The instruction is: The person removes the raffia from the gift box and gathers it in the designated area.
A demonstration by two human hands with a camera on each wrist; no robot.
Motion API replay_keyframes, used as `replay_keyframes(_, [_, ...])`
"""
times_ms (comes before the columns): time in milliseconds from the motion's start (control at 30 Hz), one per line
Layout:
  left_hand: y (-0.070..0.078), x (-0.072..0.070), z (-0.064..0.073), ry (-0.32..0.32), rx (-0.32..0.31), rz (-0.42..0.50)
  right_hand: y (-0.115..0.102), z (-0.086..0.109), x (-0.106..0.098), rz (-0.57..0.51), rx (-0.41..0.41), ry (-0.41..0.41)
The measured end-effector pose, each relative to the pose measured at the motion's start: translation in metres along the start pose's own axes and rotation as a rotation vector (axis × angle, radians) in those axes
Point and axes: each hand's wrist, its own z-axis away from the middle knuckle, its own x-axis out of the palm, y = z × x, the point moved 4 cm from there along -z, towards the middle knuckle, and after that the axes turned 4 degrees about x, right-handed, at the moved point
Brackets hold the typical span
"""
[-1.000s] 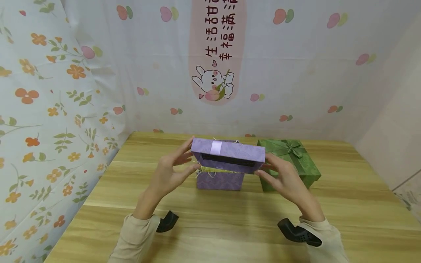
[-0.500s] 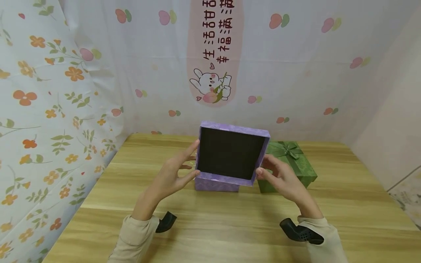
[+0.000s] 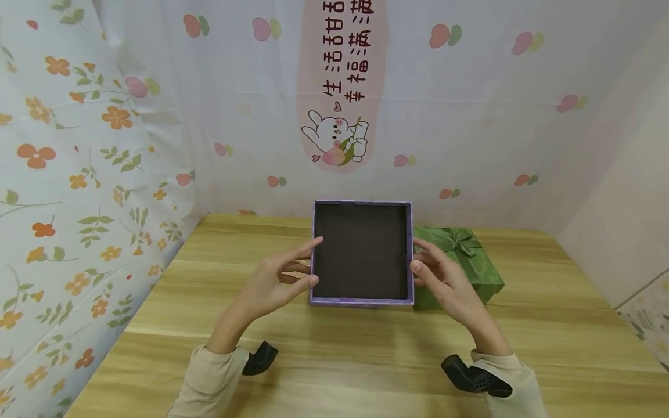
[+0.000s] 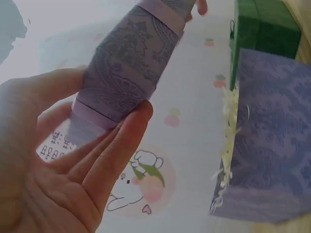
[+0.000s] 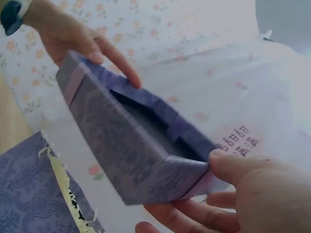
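Both hands hold a purple patterned box lid (image 3: 360, 249) up over the table, its dark inside turned toward the head camera. My left hand (image 3: 277, 278) grips the left side wall, thumb and forefinger at the rim. On the opposite side my right hand (image 3: 444, 278) pinches the wall, thumb on the rim and fingers behind. A pale ribbon band (image 5: 77, 85) crosses the lid's side. The purple box base (image 4: 274, 136) is mostly hidden behind the lid in the head view. Cream shredded paper (image 4: 229, 126) shows along its open top in the wrist views.
A green gift box (image 3: 488, 270) with a ribbon bow stands just right of the lid, close to my right hand. The wooden table (image 3: 355, 360) ends at a printed white cloth (image 3: 251, 116) behind, and a flowered cloth (image 3: 104, 191) hangs on the left.
The lid has tipped up from a nearly edge-on pose, so its dark inside now faces the head camera. In the last half second it has levelled out and shifted slightly left.
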Motion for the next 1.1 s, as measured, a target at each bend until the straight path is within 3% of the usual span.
replay_keyframes(133, [0.003,0.001,0.000,0.008,-0.096,0.145,-0.005,0.002,-0.003,-0.024,-0.041,0.022])
replay_keyframes(300, [0.009,-0.004,0.000,0.023,-0.136,0.246,-0.012,0.004,-0.004,-0.043,-0.111,0.001])
replay_keyframes(567, [0.004,-0.016,0.005,0.003,-0.224,0.273,-0.012,0.007,0.010,-0.067,-0.075,-0.108])
replay_keyframes(833, [0.000,-0.039,0.007,-0.026,-0.240,0.229,-0.013,-0.001,0.030,-0.121,-0.023,-0.097])
replay_keyframes(1100, [-0.005,-0.045,0.019,-0.096,-0.252,0.163,-0.009,0.003,0.042,-0.120,0.005,-0.082])
